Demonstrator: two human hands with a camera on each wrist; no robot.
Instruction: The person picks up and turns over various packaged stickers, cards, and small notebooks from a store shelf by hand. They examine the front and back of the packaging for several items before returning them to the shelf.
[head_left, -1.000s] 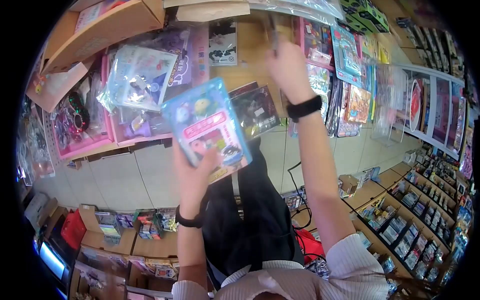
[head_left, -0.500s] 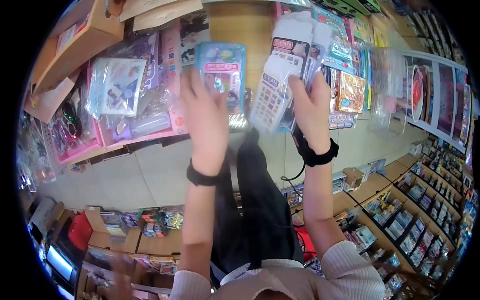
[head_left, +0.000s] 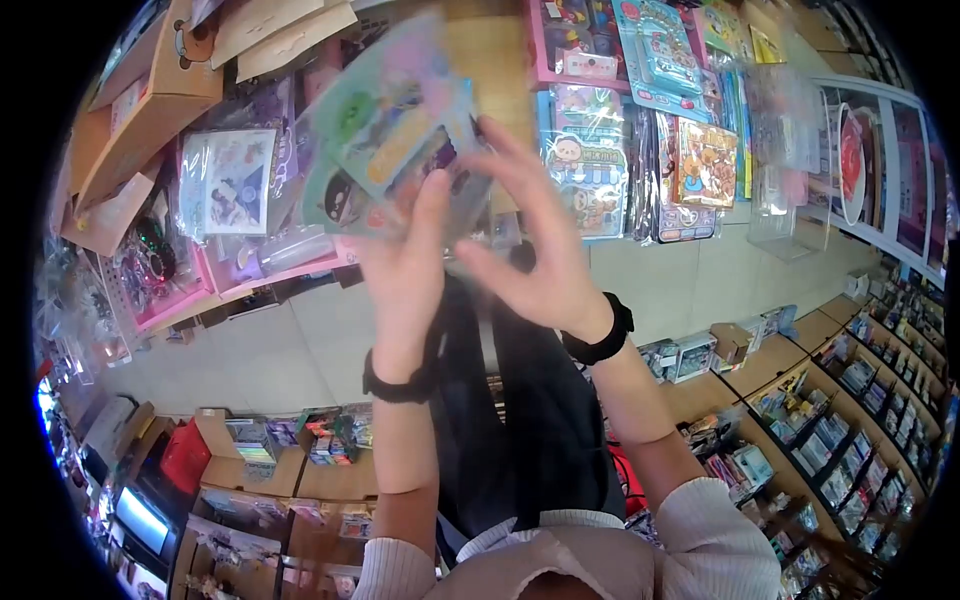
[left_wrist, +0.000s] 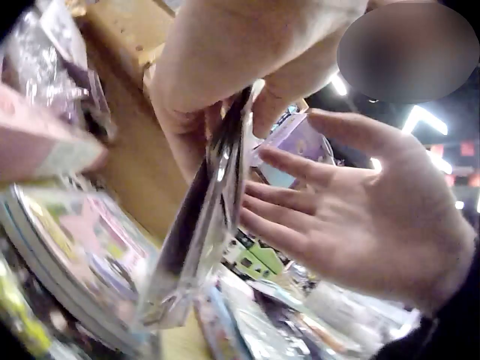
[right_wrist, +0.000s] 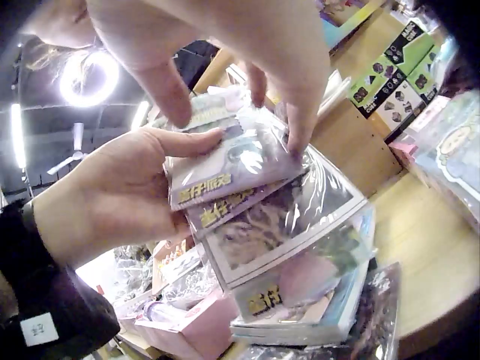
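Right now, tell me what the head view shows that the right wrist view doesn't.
Only the head view shows the floor, the pegboard toys and both wristbands.

Only the right wrist view shows the packs fanned into separate layers, with yellow lettering on them.

Both show the left hand holding the packs and the right hand with its fingers touching them.

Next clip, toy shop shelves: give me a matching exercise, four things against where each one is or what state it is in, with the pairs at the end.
Things:
1. left hand
2. right hand
3. cardboard box
4. black wristband

States or places:
A. on the right wrist
B. fingers spread, touching the fanned packets
C. on the upper left of the display, above the pink toy box
D. grips the fan of plastic-wrapped packets from below

Pairs: 1-D, 2-B, 3-C, 4-A
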